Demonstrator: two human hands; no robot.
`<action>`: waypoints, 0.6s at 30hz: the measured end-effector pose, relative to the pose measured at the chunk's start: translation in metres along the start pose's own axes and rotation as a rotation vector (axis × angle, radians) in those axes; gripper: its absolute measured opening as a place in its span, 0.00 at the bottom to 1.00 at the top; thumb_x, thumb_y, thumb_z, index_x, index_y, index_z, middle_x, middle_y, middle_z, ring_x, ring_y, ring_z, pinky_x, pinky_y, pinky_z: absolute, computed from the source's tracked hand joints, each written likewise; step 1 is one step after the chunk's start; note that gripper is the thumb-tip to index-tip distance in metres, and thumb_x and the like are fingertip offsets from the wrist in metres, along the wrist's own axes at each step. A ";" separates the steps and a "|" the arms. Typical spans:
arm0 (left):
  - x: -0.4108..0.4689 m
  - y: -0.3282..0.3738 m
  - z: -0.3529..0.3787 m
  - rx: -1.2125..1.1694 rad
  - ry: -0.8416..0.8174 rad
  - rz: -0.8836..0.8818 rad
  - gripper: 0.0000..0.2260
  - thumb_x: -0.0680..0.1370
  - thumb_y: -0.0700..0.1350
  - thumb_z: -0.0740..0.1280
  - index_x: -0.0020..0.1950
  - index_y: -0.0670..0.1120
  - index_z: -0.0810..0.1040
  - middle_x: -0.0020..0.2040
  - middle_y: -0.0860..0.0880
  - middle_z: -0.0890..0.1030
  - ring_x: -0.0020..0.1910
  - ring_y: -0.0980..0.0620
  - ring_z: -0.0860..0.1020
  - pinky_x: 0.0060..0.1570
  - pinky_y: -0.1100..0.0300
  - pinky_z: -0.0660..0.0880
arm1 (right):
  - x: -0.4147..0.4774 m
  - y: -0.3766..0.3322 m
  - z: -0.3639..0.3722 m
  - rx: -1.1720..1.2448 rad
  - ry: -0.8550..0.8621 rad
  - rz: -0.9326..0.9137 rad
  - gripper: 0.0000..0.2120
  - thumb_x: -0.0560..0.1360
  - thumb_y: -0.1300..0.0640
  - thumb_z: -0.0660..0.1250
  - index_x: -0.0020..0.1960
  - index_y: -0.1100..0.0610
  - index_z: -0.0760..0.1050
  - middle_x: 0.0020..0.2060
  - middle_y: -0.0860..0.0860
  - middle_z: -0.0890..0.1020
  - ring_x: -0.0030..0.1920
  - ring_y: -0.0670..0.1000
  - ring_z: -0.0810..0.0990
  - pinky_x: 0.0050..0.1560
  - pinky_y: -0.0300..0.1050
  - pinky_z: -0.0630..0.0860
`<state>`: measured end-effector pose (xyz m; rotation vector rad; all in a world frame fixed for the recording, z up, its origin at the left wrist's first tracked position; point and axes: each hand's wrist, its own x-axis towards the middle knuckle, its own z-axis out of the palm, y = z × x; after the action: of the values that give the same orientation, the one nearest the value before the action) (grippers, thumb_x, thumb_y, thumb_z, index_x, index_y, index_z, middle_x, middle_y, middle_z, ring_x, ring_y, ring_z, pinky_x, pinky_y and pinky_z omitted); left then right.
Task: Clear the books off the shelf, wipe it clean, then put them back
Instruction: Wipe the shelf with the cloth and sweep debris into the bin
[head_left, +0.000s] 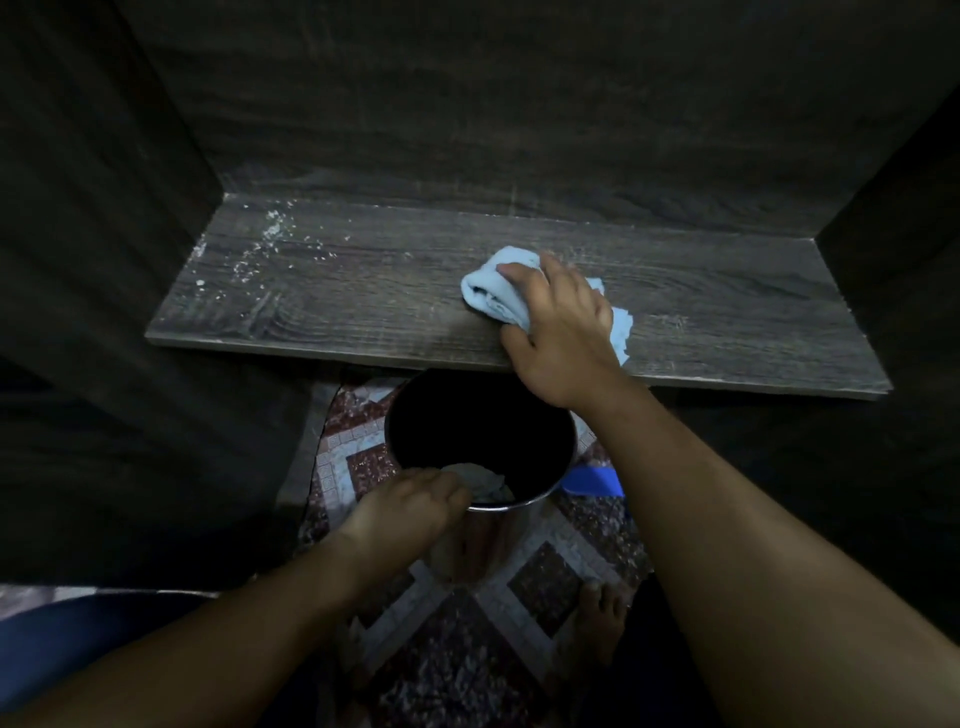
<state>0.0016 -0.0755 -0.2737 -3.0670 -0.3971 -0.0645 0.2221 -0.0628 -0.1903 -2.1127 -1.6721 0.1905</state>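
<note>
- 1 shelf (363, 291): dark wood-grain board, long axis left-right, boxed in by a back panel and two side panels.
- 1 cloth (488, 291): light blue, bunched up, lying on the shelf right of centre and close to the front edge. Long axis diagonal, from rear-left to front-right; a loose corner sticks out on the right from under the hand.
- Right hand (561, 332): on top of the cloth, fingers curled over the bundle and pointing rear-left, thumb at the front edge of the shelf. It grips the cloth against the board.
- White specks (272, 226): scattered at the rear-left of the shelf, well apart from the cloth.
- 1 bin (488, 540): round, shiny metal, upright, mouth just below the shelf's front edge, under the right hand.
- Left hand (410, 506): fingers curled over the bin's near rim, gripping it.
- 1 whitish wad (480, 480) inside the bin, beside the left fingers; can't tell what it is.
- Below: patterned floor (467, 665), 1 bare foot (605, 616), 1 blue object (597, 480) just right of the bin.
</note>
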 end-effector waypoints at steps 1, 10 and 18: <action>-0.004 0.000 -0.006 0.003 -0.001 0.015 0.07 0.62 0.40 0.64 0.37 0.47 0.79 0.34 0.49 0.76 0.30 0.50 0.76 0.28 0.63 0.72 | 0.000 -0.001 0.001 -0.012 -0.014 0.003 0.27 0.74 0.45 0.57 0.73 0.43 0.61 0.75 0.56 0.57 0.75 0.59 0.54 0.71 0.62 0.52; -0.036 -0.011 -0.081 -0.109 0.020 -0.131 0.19 0.56 0.39 0.79 0.41 0.50 0.76 0.37 0.52 0.74 0.32 0.53 0.74 0.30 0.63 0.71 | 0.006 -0.017 -0.010 -0.131 -0.256 0.084 0.28 0.78 0.38 0.57 0.75 0.32 0.49 0.78 0.50 0.47 0.76 0.58 0.47 0.71 0.64 0.47; -0.054 -0.031 -0.087 -0.163 -0.015 -0.391 0.18 0.55 0.43 0.80 0.37 0.54 0.77 0.36 0.56 0.73 0.32 0.58 0.74 0.30 0.68 0.70 | 0.008 -0.033 -0.003 -0.107 -0.252 0.179 0.25 0.81 0.41 0.51 0.75 0.33 0.47 0.78 0.49 0.44 0.77 0.58 0.43 0.72 0.64 0.42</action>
<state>-0.0614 -0.0638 -0.1883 -3.0952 -1.0349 -0.0922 0.1963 -0.0501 -0.1725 -2.4036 -1.6601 0.4478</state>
